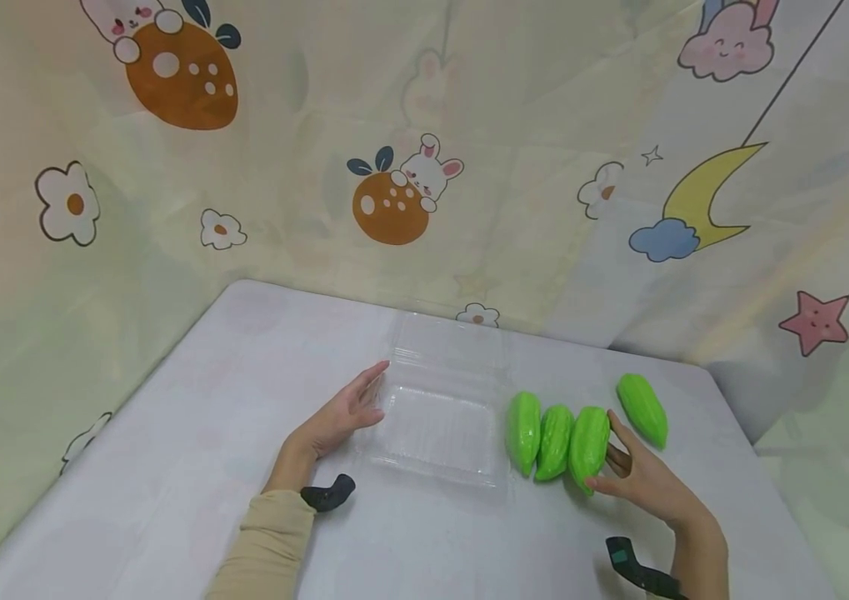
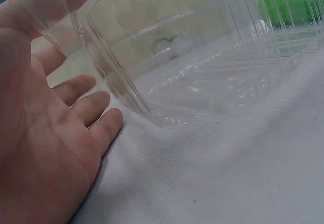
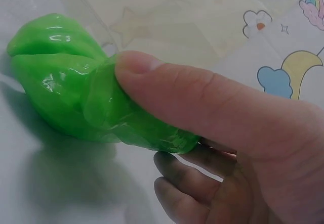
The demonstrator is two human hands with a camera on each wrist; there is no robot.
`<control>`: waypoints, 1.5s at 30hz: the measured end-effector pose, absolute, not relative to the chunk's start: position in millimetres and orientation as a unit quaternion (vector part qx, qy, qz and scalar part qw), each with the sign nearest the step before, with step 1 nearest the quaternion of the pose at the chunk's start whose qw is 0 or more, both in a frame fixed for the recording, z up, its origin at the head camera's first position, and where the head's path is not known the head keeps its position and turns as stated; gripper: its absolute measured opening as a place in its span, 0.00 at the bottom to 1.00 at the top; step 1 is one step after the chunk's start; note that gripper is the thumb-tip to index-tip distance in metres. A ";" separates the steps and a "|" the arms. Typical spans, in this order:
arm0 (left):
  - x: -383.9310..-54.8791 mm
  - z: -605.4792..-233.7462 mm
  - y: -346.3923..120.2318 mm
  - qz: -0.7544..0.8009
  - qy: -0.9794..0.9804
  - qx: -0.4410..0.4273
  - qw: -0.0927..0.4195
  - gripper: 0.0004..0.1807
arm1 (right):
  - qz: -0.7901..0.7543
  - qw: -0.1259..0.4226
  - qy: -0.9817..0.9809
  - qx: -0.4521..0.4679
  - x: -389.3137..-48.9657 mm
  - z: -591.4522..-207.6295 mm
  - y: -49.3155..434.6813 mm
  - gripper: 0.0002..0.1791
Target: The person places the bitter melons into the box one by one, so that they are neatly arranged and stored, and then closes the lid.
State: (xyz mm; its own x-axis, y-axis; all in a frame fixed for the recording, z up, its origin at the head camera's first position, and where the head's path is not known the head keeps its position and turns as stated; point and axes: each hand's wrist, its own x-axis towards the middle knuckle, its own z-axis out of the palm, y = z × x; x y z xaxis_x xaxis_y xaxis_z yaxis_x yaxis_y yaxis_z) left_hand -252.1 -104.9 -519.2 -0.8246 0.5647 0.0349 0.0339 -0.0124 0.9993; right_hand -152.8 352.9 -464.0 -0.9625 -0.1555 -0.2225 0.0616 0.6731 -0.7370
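Note:
A clear plastic clamshell box (image 1: pixel 435 429) lies with its lid folded back on the white table. My left hand (image 1: pixel 337 421) rests against its left side, fingers loosely extended and thumb near the rim. With my right hand (image 1: pixel 645 475) I pinch a glossy green ridged fruit-shaped piece (image 1: pixel 589 442) between thumb and fingers. It is the rightmost of a row beside the box. Two similar pieces, the middle one (image 1: pixel 556 443) and the left one (image 1: pixel 523 433), stand side by side close to the box's right edge. The right wrist view shows the thumb lying over the held piece (image 3: pixel 139 125).
Another green piece (image 1: pixel 643 410) lies apart, behind and right of my right hand. The white table (image 1: pixel 192 467) backs onto a printed cloth curtain (image 1: pixel 529 167) that hangs around it. A black strap end (image 1: pixel 328 493) sticks out from my left wrist.

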 end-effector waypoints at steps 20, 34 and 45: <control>-254.1 -518.9 -105.7 0.686 0.661 0.227 0.203 0.45 | -0.430 0.128 0.893 -0.030 -154.5 -465.0 351.7 0.65; -254.5 -520.6 -108.5 0.704 0.626 0.260 0.215 0.46 | -0.442 0.125 0.888 -0.033 -158.2 -465.1 347.0 0.62; -254.6 -521.3 -109.7 0.702 0.623 0.265 0.220 0.46 | -0.453 0.107 0.885 -0.033 -160.9 -472.6 346.1 0.61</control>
State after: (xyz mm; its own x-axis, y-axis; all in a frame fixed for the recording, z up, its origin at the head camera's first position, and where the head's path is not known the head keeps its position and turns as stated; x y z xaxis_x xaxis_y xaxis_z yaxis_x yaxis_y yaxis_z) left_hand -254.6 -109.7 -521.3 -0.7630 0.6389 0.0983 0.0213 -0.1272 0.9916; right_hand -160.9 346.1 -472.6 -0.9749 -0.1550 -0.1595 0.0387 0.5880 -0.8079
